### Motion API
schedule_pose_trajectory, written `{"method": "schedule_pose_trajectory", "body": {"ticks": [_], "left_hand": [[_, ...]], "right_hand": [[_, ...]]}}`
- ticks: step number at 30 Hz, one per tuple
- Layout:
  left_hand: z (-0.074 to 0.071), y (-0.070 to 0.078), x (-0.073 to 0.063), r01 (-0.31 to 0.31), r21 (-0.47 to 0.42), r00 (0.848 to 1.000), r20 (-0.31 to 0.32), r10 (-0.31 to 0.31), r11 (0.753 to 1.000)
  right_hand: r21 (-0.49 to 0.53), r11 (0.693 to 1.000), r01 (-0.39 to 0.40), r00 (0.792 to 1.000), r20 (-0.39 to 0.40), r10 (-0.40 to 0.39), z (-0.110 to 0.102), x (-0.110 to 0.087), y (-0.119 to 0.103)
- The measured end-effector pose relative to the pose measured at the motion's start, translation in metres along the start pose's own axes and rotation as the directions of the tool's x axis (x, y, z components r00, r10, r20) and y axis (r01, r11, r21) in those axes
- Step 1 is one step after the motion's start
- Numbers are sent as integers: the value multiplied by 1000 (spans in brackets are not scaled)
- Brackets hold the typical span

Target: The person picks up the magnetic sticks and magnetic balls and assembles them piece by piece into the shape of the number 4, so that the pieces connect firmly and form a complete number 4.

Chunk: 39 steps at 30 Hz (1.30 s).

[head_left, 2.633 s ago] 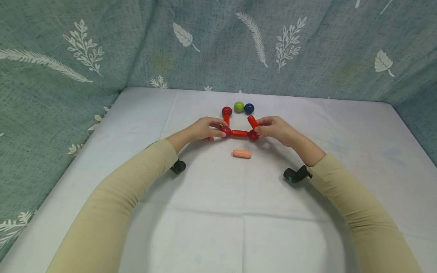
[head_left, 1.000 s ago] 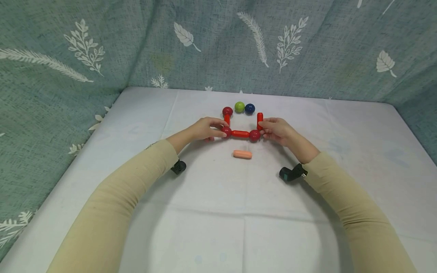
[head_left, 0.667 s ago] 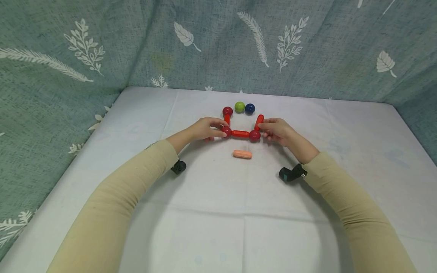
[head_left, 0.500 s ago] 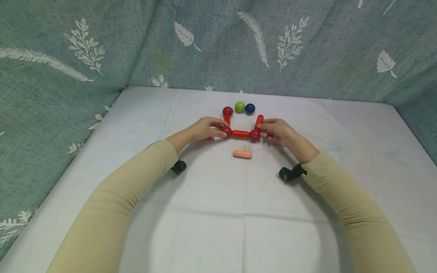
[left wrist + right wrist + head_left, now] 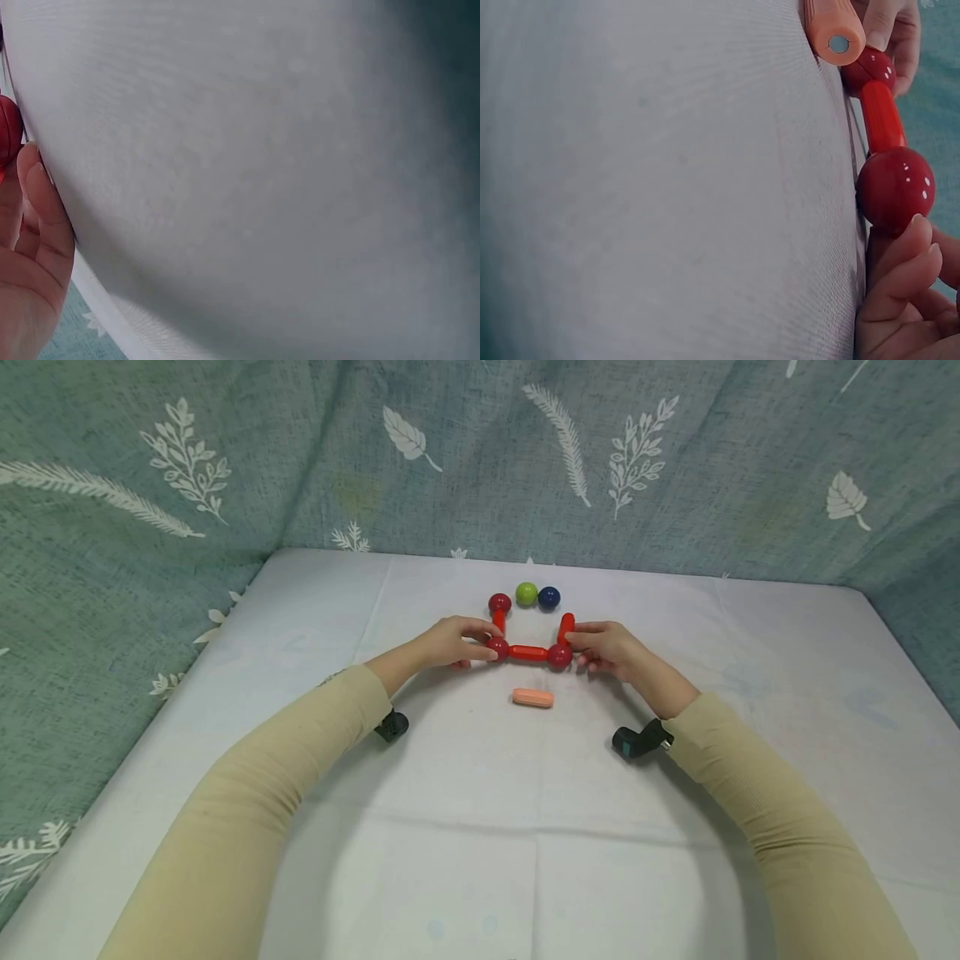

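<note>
Red magnetic sticks and dark red balls form a U on the white cloth. My left hand (image 5: 448, 642) pinches the ball at the left corner (image 5: 498, 648), thumb and fingers around it. From there one red stick runs back to another ball (image 5: 499, 603), partly behind the fingers. A second red stick (image 5: 883, 118) joins the two corner balls. My right hand (image 5: 611, 647) pinches a third red stick (image 5: 567, 623), whose near end meets the right corner ball (image 5: 896, 189) and whose far end points back. The right hand's lower fingers are curled beside that ball.
A loose peach magnetic stick (image 5: 532, 697) lies in front of the U. Behind it, a green ball (image 5: 527, 594) and a dark blue ball (image 5: 549, 598) sit side by side. A leaf-patterned curtain (image 5: 480, 460) hangs at the table's back edge.
The right hand's stick leaned left over the corner ball, then swung out to the ball's right, and now points back from the ball. The left hand has kept its place.
</note>
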<state>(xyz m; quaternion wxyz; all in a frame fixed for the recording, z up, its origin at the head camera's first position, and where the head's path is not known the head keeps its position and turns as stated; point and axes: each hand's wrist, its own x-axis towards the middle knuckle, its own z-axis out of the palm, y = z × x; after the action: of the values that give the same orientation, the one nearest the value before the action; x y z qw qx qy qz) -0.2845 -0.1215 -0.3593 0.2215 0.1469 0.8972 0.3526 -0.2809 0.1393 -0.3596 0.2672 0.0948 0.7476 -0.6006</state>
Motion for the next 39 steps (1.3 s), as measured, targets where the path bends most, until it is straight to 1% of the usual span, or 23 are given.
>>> {"method": "schedule_pose_trajectory", "body": {"ticks": [4, 6, 14, 20, 23, 26, 28, 30, 34, 37, 39], "left_hand": [[0, 1, 0, 3, 7, 1000, 1, -3, 1000], [0, 0, 0, 5, 9, 1000, 0, -5, 1000], [1, 0, 0, 9, 21, 1000, -4, -9, 1000], [3, 0, 0, 18, 23, 1000, -16, -18, 1000], [4, 2, -2, 16, 38, 999, -31, -15, 999], [5, 3, -3, 11, 63, 998, -60, -7, 998], [6, 5, -3, -8, 83, 996, -89, 16, 997], [7, 6, -2, -47, 96, 991, -122, 59, 994], [11, 14, -1, -143, 161, 969, -177, 171, 977], [17, 25, 0, -175, 218, 960, -180, 215, 960], [22, 33, 2, -183, 255, 959, -166, 229, 950]], "right_hand": [[-53, 999, 10, 1000, 12, -9, 2, 0, -1], [-63, 998, 8, 1000, 21, -7, 2, 1, -1], [-50, 999, -1, 999, 51, 4, 3, 3, -1], [-50, 999, 8, 997, 79, -4, 2, 3, -1], [-43, 999, 12, 997, 81, -8, 2, 2, 0], [-36, 999, 9, 997, 82, -6, 1, 2, 0], [-34, 999, 5, 997, 82, -3, 1, 3, 0], [-35, 999, 3, 997, 83, 0, 0, 3, 1], [-41, 999, 1, 997, 81, 2, 0, 3, 0], [-43, 999, 0, 997, 77, 3, -1, 3, -1], [-41, 999, -2, 997, 73, 4, -1, 3, -1]]}}
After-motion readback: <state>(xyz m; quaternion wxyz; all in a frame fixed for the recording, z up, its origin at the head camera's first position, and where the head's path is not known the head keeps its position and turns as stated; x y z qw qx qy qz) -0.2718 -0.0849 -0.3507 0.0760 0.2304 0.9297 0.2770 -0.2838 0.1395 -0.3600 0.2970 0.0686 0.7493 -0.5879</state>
